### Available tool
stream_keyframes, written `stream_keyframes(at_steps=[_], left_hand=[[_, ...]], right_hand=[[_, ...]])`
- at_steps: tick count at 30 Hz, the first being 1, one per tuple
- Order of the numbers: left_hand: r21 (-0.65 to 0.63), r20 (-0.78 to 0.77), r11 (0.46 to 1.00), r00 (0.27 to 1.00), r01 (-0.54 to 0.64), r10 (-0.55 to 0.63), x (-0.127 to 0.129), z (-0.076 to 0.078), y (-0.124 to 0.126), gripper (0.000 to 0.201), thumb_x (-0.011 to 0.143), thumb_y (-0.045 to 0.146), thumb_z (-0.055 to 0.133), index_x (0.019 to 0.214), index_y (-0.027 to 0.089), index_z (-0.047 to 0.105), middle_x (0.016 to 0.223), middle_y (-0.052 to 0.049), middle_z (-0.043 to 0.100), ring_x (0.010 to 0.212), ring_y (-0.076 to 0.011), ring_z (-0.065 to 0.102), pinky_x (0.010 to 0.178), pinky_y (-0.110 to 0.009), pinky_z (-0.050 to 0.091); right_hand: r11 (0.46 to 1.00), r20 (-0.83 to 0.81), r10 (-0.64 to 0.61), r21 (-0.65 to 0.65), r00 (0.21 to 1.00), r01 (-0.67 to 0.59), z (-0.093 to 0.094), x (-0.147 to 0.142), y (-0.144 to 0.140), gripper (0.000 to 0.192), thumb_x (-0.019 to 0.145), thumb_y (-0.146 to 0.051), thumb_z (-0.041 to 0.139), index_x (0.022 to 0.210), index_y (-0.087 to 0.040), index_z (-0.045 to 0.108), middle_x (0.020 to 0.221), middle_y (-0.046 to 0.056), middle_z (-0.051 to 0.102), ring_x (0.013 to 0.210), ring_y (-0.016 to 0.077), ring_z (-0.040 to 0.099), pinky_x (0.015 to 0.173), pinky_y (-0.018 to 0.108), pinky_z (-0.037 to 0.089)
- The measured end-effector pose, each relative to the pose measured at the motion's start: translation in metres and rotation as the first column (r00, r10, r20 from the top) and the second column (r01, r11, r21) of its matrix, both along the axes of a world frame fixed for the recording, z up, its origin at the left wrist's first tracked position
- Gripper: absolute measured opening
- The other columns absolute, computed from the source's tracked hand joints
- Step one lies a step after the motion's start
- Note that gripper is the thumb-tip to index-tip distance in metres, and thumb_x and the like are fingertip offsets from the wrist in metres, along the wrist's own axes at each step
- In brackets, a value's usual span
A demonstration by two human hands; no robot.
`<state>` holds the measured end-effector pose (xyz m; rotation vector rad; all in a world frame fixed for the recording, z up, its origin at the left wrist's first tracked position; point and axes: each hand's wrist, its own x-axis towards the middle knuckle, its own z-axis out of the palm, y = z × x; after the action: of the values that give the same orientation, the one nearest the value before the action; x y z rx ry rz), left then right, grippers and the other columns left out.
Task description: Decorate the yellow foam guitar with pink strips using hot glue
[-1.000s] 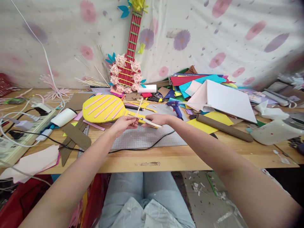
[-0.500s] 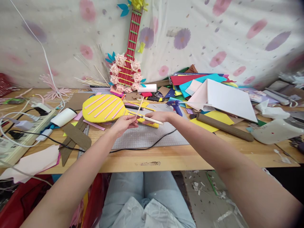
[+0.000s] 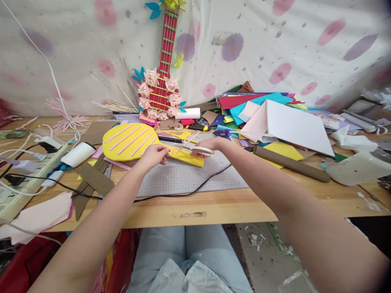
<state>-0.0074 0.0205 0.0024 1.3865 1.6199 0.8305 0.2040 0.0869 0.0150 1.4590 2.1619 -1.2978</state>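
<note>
- While my right hand [image 3: 207, 146] gripped a pair of scissors [image 3: 204, 151] by the pale handles, its fingers curled around them, the blades pointed toward my left fingers.
- My left hand [image 3: 152, 158] had its thumb and fingertips drawn narrow, nearly together; I could not tell whether a sliver sat between them.
- Just beyond the scissor blades, a thin pale strip [image 3: 192, 138] slanted away from my right fingers; whether it touched the blades, I could not tell.
- The yellow guitar shape [image 3: 130, 140] lay flat, its rounded body just left of my left fingers and its neck running on between and below both hands.
- Slanting pink strips [image 3: 125, 138] crossed that body, well within reach of my left fingertips.
- Nearer to me than my fingers, a grey cutting mat [image 3: 171, 183] spread under the neck, with a black cord [image 3: 198, 190] curving across it.
- Just past my right hand and to its right was a blue glue gun [image 3: 222, 133], partly hidden by my wrist.
- Farther beyond my left fingers, a red guitar [image 3: 162, 97] ringed with pale pink flowers leaned upright against the flowered curtain [image 3: 232, 69].
</note>
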Motion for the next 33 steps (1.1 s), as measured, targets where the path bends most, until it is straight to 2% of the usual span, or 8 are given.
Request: stream_keyframes(at_steps=[3, 6, 14, 17, 20, 22, 26, 33], left_hand=[[0.14, -0.336, 0.987, 0.941, 0.079, -0.027, 0.007, -0.003, 0.003, 0.021, 0.073, 0.032, 0.058, 0.081, 0.015, 0.068, 0.069, -0.005, 0.063, 0.06, -0.0141, 0.054, 0.056, -0.025, 0.039], [0.156, -0.512, 0.98, 0.858, 0.124, -0.027, 0.017, -0.003, 0.009, 0.029, 0.073, 0.04, 0.057, 0.085, 0.018, 0.071, 0.071, -0.005, 0.065, 0.066, -0.0176, 0.056, 0.056, -0.025, 0.035], [0.098, -0.344, 0.994, 0.939, 0.058, -0.021, 0.018, -0.014, 0.028, 0.021, 0.063, 0.036, 0.064, 0.066, 0.015, 0.068, 0.058, -0.002, 0.061, 0.055, -0.0141, 0.05, 0.053, -0.026, 0.032], [0.094, -0.272, 0.996, 0.962, -0.003, 0.028, 0.017, -0.015, 0.027, 0.017, 0.059, 0.033, 0.065, 0.061, 0.016, 0.065, 0.053, 0.0, 0.057, 0.051, -0.0128, 0.047, 0.052, -0.026, 0.03], [0.081, -0.348, 0.996, 0.938, 0.029, 0.001, 0.024, -0.013, 0.023, 0.015, 0.058, 0.033, 0.065, 0.056, 0.018, 0.064, 0.048, 0.0, 0.054, 0.05, -0.0135, 0.047, 0.052, -0.026, 0.03], [0.042, -0.454, 0.998, 0.891, 0.052, -0.027, 0.031, -0.011, 0.022, 0.015, 0.059, 0.034, 0.064, 0.056, 0.019, 0.064, 0.048, -0.001, 0.055, 0.051, -0.0149, 0.049, 0.052, -0.027, 0.031], [-0.007, -0.607, 0.998, 0.792, 0.066, -0.056, 0.04, -0.009, 0.021, 0.018, 0.062, 0.036, 0.063, 0.062, 0.02, 0.068, 0.059, -0.005, 0.063, 0.06, -0.0197, 0.056, 0.054, -0.028, 0.034], [-0.054, -0.687, 0.99, 0.715, 0.129, -0.131, 0.036, -0.003, 0.023, 0.024, 0.062, 0.043, 0.064, 0.069, 0.021, 0.071, 0.07, -0.007, 0.066, 0.068, -0.0225, 0.059, 0.056, -0.027, 0.034]], right_hand=[[0.997, -0.023, 0.028, 0.073, 0.999, -0.026, 0.007, -0.004, 0.0, 0.043, 0.059, -0.06, 0.064, 0.064, -0.018, 0.06, 0.064, 0.004, 0.057, 0.06, 0.0167, 0.054, 0.055, 0.03, 0.041], [0.994, -0.043, 0.065, 0.094, 0.997, -0.061, 0.015, -0.005, -0.005, 0.044, 0.059, -0.06, 0.064, 0.063, -0.017, 0.06, 0.065, 0.004, 0.056, 0.059, 0.0156, 0.052, 0.055, 0.03, 0.04], [0.986, -0.157, -0.06, 0.145, 0.986, 0.083, 0.006, 0.028, -0.002, 0.042, 0.062, -0.057, 0.066, 0.073, -0.016, 0.058, 0.07, 0.003, 0.058, 0.06, 0.0125, 0.052, 0.056, 0.026, 0.041], [0.95, -0.423, -0.269, 0.03, 0.866, 0.31, -0.01, 0.033, 0.0, 0.039, 0.065, -0.052, 0.067, 0.077, -0.016, 0.056, 0.072, 0.005, 0.061, 0.06, 0.011, 0.053, 0.055, 0.024, 0.043], [0.838, -0.678, -0.464, -0.128, 0.57, 0.53, -0.027, 0.016, 0.0, 0.034, 0.063, -0.043, 0.071, 0.076, -0.017, 0.054, 0.072, 0.005, 0.063, 0.063, 0.0115, 0.057, 0.055, 0.022, 0.045], [0.747, -0.7, -0.557, -0.189, 0.446, 0.638, -0.036, -0.002, 0.002, 0.032, 0.06, -0.036, 0.074, 0.071, -0.017, 0.052, 0.065, 0.003, 0.061, 0.062, 0.0117, 0.058, 0.053, 0.021, 0.044], [0.642, -0.623, -0.666, -0.2, 0.41, 0.74, -0.048, -0.03, 0.011, 0.032, 0.056, -0.031, 0.078, 0.072, -0.017, 0.054, 0.059, 0.0, 0.058, 0.059, 0.0116, 0.058, 0.052, 0.022, 0.045], [0.639, -0.535, -0.706, -0.198, 0.464, 0.743, -0.05, -0.04, 0.023, 0.029, 0.063, -0.035, 0.073, 0.077, -0.015, 0.057, 0.062, 0.003, 0.061, 0.059, 0.0136, 0.06, 0.05, 0.023, 0.047]])
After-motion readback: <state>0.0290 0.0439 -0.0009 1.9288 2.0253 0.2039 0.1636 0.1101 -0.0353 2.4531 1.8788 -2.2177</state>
